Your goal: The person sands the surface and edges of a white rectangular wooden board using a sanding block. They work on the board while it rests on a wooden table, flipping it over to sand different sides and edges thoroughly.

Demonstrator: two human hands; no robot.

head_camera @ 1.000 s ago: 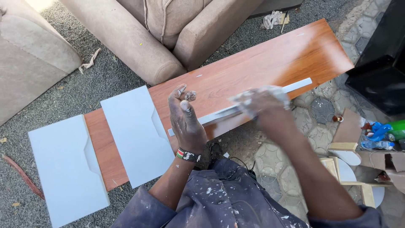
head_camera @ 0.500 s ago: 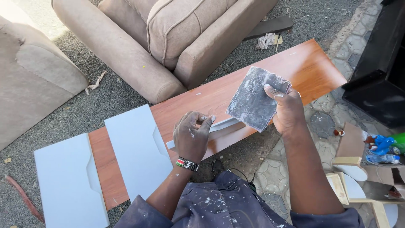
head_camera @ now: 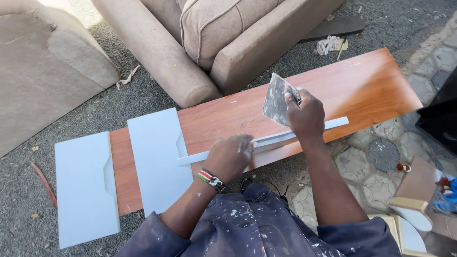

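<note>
Your left hand (head_camera: 231, 157) is pressed down on a long pale grey strip (head_camera: 304, 133), fingers curled over it near its middle, pinning it flat to the wood-grain board (head_camera: 362, 85). A beaded wristband (head_camera: 211, 178) sits on that wrist. The strip runs along the board's near edge, from just beside the grey panel on the left out past your right hand.

Your right hand (head_camera: 304, 114) is closed on a worn grey sheet of sandpaper (head_camera: 276, 100), held up at a tilt, its lower edge close above the strip; contact between them cannot be told from here. The fingers are wrapped on the sheet's right edge.

The board lies on the ground, slanting up to the right. Two pale grey panels rest across its left end: the nearer grey panel (head_camera: 159, 157) lies on the board and touches the strip's left end, and the outer grey panel (head_camera: 85, 188) overhangs the board's left edge onto the gravel (head_camera: 119, 102).

Behind the board stands a beige sofa (head_camera: 228, 43), with a beige armchair (head_camera: 43, 71) far left. A crumpled rag (head_camera: 328, 45) lies beyond the board, upper right. Paving stones (head_camera: 376, 152) show at right, with framed pieces (head_camera: 414, 209) at the lower right corner. Your sleeves are dark blue and spattered with paint.
</note>
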